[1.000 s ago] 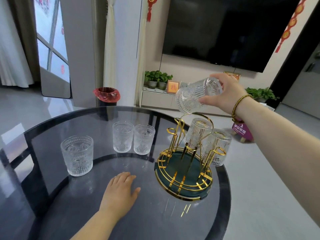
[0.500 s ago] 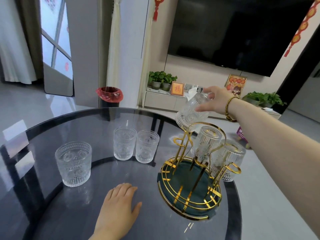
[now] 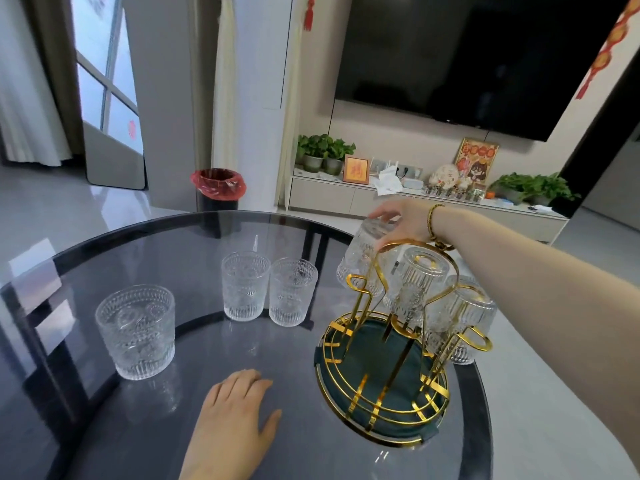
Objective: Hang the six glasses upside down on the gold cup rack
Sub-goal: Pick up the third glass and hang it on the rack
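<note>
The gold cup rack (image 3: 375,403) with a dark green base stands at the right of the round glass table. Two clear patterned glasses hang upside down on it, one in the middle (image 3: 417,285) and one at the right (image 3: 464,323). My right hand (image 3: 405,221) grips the base of a third glass (image 3: 360,259), held upside down over the rack's far left arm. Three more glasses stand upright on the table: a wide one at the left (image 3: 136,330) and two side by side in the middle (image 3: 244,284) (image 3: 291,294). My left hand (image 3: 232,424) rests flat on the table.
The table's (image 3: 194,237) dark rim curves close behind the rack and past its right side. Beyond it are a bin with a red liner (image 3: 218,187), a low white cabinet (image 3: 346,199) with plants, and a wall television.
My right hand has lowered the glass from above the rack, turning it from tilted to upside down, down onto the rack's far left arm. My left hand has stayed on the table.
</note>
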Tool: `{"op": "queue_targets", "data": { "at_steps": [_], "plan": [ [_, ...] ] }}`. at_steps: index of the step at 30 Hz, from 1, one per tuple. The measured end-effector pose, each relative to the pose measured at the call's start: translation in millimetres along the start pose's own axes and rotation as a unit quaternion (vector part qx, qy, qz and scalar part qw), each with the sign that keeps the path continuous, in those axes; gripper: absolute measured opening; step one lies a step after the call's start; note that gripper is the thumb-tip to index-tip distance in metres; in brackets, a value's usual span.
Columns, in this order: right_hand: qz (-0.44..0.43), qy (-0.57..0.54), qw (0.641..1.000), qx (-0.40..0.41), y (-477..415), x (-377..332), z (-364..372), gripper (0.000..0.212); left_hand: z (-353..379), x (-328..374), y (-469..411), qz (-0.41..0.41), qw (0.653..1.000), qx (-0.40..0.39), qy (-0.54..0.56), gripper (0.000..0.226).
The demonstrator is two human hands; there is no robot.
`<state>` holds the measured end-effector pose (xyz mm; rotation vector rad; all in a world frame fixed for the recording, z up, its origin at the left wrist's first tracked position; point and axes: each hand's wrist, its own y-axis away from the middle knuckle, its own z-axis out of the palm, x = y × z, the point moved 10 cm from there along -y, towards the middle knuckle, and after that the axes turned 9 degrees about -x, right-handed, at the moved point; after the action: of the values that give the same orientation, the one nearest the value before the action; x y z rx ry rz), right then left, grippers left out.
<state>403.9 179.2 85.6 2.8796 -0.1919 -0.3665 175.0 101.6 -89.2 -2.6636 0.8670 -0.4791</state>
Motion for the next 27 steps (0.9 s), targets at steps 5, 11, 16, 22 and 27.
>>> {"op": "queue_targets", "data": {
  "at_steps": [5,11,16,22,27],
  "plan": [
    [-0.013,-0.019,0.999,-0.05,-4,2,15,0.071,0,-1,1,0.001,1.0,0.025,0.001,0.033],
    [-0.023,-0.026,0.995,-0.092,-7,4,27,0.068,0,-4,-1,-0.01,0.999,0.028,0.026,0.045],
    [-0.038,-0.013,0.992,-0.121,-7,0,36,0.067,0,-5,-2,-0.01,0.999,0.029,0.038,0.044],
    [-0.043,-0.005,0.992,-0.122,-8,-2,36,0.067,-1,-5,-1,-0.011,0.999,0.036,0.029,0.044],
    [-0.042,-0.007,0.99,-0.135,-9,1,38,0.071,-1,-3,-1,-0.011,0.999,0.035,0.02,0.043]
  ]
}}
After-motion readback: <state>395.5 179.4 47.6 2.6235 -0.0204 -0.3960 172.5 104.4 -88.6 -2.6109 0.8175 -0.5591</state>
